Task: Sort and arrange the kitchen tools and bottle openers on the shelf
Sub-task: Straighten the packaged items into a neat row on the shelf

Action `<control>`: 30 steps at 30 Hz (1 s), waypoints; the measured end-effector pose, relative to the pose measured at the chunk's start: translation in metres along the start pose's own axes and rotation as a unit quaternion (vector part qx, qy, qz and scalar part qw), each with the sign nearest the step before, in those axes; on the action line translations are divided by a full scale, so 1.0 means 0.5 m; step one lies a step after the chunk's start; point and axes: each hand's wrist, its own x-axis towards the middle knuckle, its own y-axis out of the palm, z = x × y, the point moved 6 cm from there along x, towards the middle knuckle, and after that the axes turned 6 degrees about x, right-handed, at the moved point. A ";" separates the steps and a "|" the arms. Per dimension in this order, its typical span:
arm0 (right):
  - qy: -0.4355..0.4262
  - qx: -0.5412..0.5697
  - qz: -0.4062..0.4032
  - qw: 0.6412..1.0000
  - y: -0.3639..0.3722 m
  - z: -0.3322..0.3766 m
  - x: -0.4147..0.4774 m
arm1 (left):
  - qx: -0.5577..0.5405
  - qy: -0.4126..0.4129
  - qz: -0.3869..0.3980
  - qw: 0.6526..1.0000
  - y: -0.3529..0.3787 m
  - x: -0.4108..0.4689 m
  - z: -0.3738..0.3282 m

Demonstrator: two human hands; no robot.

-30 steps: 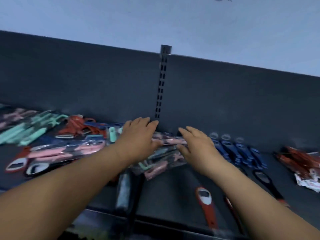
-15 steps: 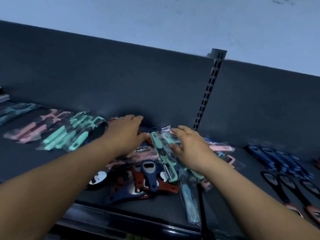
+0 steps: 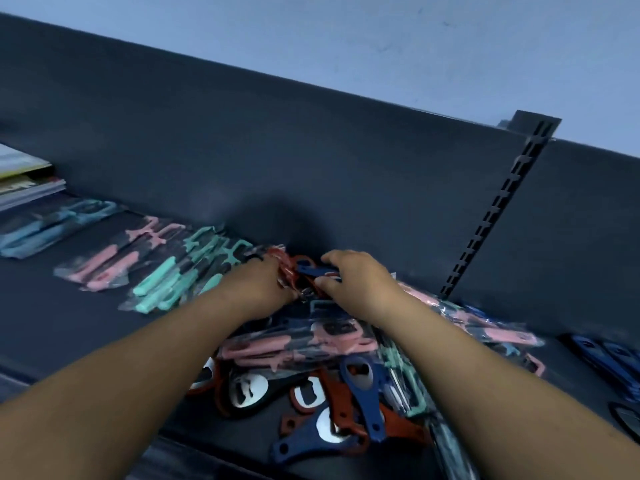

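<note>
Since the earlier frame, both hands have drawn together at the far edge of the mixed pile (image 3: 311, 344) and are no longer lying flat on the packets. The left hand (image 3: 261, 282) is gripping a clump of red openers (image 3: 288, 266) close to the back panel (image 3: 242, 150). The right hand (image 3: 356, 278) is pinching a blue opener (image 3: 317, 270) between thumb and fingers, just beside the left hand. Nearer, pink packeted peelers (image 3: 277, 344) are lying across loose openers (image 3: 360, 386) in blue, red and black on the shelf (image 3: 52, 323). To the left, mint peelers (image 3: 162, 282), more pink peelers (image 3: 110, 265) and teal tools (image 3: 52, 226) are sitting in separate groups. A row of blue openers (image 3: 609, 358) is lying at the right, beyond the slotted upright (image 3: 498, 209).
</note>
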 end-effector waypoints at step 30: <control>0.097 0.352 0.023 0.931 0.014 -0.089 0.072 | -0.624 -0.062 -0.015 0.779 -0.047 0.025 -0.014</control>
